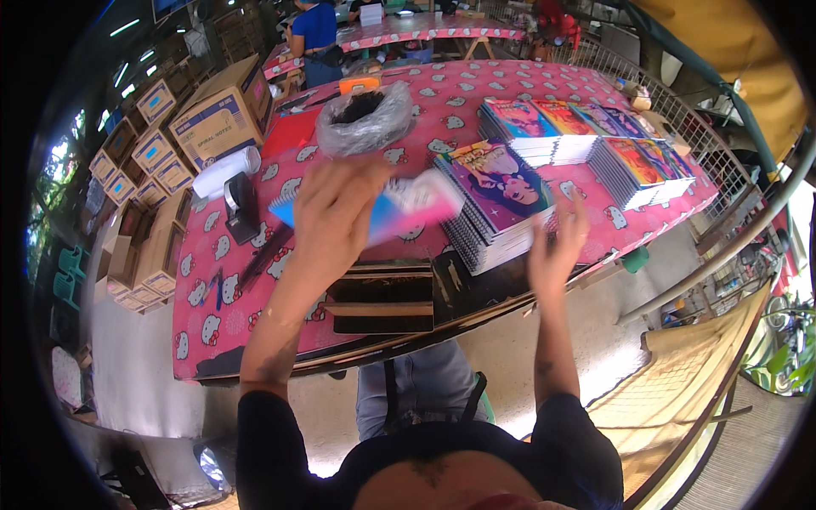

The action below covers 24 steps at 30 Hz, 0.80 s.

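My left hand (333,204) is closed on a notebook (412,212) with a blue and pink cover, held above the table and smeared by motion. Just right of it stands a stack of spiral notebooks (501,191), the top cover purple with a drawn figure. Beside that stack's right edge is my right hand (559,246), fingers apart and holding nothing; whether it touches the stack I cannot tell. Below the held notebook, at the table's near edge, lies a dark, shallow box-like holder (382,297) with a light wooden strip.
More notebook stacks (629,174) fill the table's right side. A clear plastic bag (387,123) with dark contents, a black tape dispenser (241,206) and a white roll (225,172) sit on the patterned pink tablecloth (208,293). Cardboard boxes (223,119) are piled at left; a person (314,38) stands beyond.
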Motion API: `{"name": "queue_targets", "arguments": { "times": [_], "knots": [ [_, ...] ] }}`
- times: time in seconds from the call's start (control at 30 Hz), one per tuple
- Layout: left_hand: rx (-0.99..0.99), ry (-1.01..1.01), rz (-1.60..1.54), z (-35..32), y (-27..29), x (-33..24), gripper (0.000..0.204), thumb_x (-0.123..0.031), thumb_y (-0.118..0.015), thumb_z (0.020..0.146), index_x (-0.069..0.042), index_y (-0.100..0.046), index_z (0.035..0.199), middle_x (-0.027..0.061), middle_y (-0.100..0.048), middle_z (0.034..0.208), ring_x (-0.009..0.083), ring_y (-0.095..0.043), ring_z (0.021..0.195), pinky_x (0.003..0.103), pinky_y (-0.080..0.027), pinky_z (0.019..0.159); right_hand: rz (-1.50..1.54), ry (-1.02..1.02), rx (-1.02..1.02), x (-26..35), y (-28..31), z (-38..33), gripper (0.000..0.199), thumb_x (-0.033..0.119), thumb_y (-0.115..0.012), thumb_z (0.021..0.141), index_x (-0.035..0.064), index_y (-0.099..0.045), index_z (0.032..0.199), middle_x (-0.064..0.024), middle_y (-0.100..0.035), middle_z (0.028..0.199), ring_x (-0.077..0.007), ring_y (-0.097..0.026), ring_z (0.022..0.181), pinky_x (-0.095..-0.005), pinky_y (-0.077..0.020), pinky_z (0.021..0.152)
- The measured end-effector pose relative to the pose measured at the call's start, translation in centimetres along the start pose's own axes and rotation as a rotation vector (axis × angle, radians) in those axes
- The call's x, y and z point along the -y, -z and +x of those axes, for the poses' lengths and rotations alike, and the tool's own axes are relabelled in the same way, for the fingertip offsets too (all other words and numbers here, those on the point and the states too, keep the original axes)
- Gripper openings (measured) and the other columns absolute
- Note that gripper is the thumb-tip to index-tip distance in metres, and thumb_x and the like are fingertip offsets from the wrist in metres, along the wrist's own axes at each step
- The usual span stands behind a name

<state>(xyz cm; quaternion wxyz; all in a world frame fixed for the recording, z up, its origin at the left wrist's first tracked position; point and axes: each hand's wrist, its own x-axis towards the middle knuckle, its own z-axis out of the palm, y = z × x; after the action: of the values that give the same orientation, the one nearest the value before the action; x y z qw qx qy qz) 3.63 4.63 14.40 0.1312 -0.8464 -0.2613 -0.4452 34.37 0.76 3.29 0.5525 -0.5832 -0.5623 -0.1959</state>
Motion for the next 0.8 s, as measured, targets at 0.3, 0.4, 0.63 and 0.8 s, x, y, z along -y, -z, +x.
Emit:
{"name": "queue_targets", "arguments": {
  "times": [0.3,0.4,0.63,0.8],
  "knots": [
    [0.289,-0.124,-0.53,0.5,-18.3,0.8,0.037,0.001,-0.063,0.083,-0.011,-0.071,0.117,0.0058,-0.069,0.127,0.0229,-0.063,0.125,0.052,-0.038,0.114,0.665,-0.462,0.151,-11.9,-3.1,-0.7,0.035,0.013,-0.06,0.102,-0.0032,-0.06,0.133,-0.0099,-0.068,0.116,-0.0118,-0.061,0.099,-0.026,-0.048,0.09],
    [0.307,-0.069,-0.457,0.1,-18.1,0.2,0.037,0.001,-0.062,0.082,-0.009,-0.072,0.116,0.0065,-0.069,0.127,0.0243,-0.062,0.125,0.051,-0.038,0.114,0.691,-0.495,0.134,-12.2,-3.3,-0.8,0.034,0.01,-0.059,0.102,-0.0056,-0.059,0.132,-0.0118,-0.068,0.12,-0.0142,-0.063,0.106,-0.0269,-0.0472,0.095],
    [0.298,-0.021,-0.35,-0.6,-18.3,-1.0,0.037,-0.002,-0.063,0.082,-0.01,-0.071,0.118,0.0097,-0.069,0.128,0.0254,-0.061,0.126,0.055,-0.038,0.114,0.725,-0.598,0.129,-11.9,-3.9,-1.2,0.038,0.019,-0.061,0.103,-0.004,-0.06,0.133,-0.0116,-0.067,0.121,-0.0155,-0.06,0.111,-0.0286,-0.0453,0.098],
    [0.086,-0.044,-0.195,0.5,-15.4,0.2,0.043,-0.009,-0.067,0.082,-0.011,-0.069,0.125,0.0142,-0.068,0.126,0.031,-0.063,0.121,0.049,-0.043,0.109,0.566,-0.528,0.016,-11.0,-1.7,-1.4,0.046,0.022,-0.058,0.104,-0.0027,-0.053,0.142,-0.0115,-0.062,0.129,-0.0176,-0.057,0.114,-0.0316,-0.044,0.1]
  ]
}}
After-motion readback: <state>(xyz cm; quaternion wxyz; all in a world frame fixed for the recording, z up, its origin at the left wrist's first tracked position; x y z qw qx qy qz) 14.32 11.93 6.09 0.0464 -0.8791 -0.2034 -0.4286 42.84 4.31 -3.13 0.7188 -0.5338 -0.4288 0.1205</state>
